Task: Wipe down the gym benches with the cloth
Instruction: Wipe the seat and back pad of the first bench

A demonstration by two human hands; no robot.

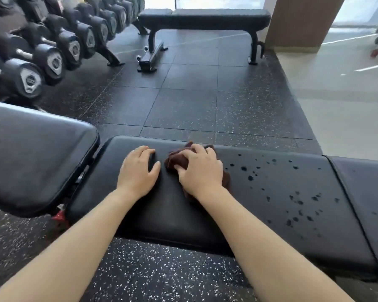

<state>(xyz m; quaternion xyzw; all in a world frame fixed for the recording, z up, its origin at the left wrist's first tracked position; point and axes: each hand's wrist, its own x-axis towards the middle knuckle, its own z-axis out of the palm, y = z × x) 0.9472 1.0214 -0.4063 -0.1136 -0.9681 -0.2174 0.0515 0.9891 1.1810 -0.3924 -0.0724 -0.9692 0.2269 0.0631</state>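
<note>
On the bench point(271, 192), the cloth point(175, 160) lies bunched under the right hand point(200, 168).

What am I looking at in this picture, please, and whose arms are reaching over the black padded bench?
No machine here: these are a person's bare arms, filmed by a wide-angle camera worn on their head, looking down. The left hand rests on the black padded gym bench. The right hand grips a crumpled dark brown cloth pressed against the pad. Right of the cloth, dark droplets speckle the pad. Beyond stand a rack of black dumbbells and a second flat black bench.
</note>
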